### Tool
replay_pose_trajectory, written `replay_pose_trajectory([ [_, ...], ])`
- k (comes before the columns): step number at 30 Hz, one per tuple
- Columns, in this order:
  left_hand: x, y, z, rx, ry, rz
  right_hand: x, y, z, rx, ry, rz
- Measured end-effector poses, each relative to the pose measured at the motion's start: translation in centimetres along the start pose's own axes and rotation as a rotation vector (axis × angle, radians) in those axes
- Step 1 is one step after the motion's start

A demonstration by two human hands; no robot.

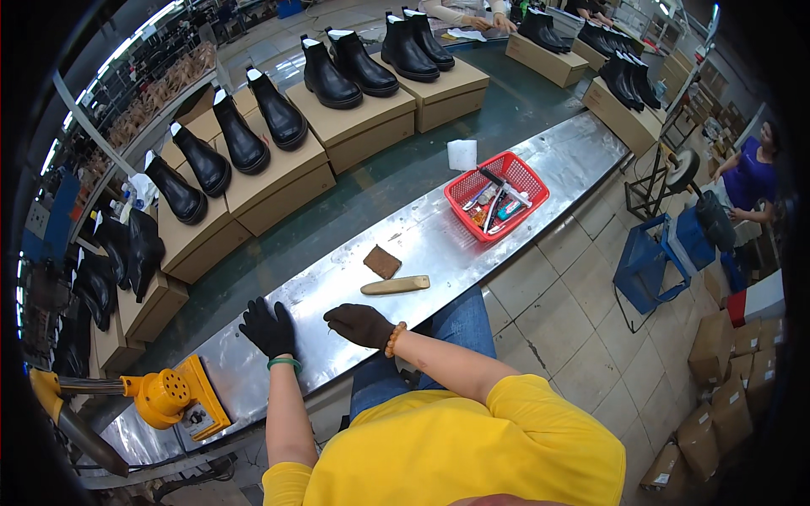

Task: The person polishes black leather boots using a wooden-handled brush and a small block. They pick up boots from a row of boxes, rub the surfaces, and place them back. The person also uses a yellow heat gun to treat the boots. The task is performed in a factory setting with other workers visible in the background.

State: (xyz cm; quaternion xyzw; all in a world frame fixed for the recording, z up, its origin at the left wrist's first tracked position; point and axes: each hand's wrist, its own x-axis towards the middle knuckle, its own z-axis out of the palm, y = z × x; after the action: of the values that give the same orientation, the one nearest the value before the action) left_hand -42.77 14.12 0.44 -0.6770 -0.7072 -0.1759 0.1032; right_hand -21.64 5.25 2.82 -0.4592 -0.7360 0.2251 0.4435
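My left hand [268,327], in a dark glove, is over the metal bench with its fingers spread and nothing in it. To its right is my right hand [361,326], also gloved in dark cloth, its fingers pressed together and pointing left. The underside of that hand is hidden, so I cannot make out what it holds, if anything. A pale wooden stick with a rounded end [395,285] lies just beyond the right hand, touching neither hand. Past it is a square brown pad [382,262] with a rough surface.
A red plastic basket [521,160] of small tools and tubes stands farther right, beside a white paper piece [462,155]. Black ankle boots [331,80] stand on cardboard boxes [359,114] along the green conveyor [363,181]. A yellow machine [164,396] sits at the left end.
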Motion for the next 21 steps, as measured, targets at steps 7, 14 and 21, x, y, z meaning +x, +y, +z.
replay_pose_trajectory([
  [7,-0.03,-0.2,0.14,-0.004,-0.008,-0.008,-0.12,0.37,0.37,-0.009,-0.014,0.002],
  [14,-0.03,-0.13,-0.01,-0.008,-0.022,-0.011,-0.18,0.6,0.56,-0.025,-0.028,0.008],
  [21,-0.01,-0.32,0.18,-0.002,-0.002,-0.003,-0.06,0.24,0.35,-0.028,-0.043,0.023],
])
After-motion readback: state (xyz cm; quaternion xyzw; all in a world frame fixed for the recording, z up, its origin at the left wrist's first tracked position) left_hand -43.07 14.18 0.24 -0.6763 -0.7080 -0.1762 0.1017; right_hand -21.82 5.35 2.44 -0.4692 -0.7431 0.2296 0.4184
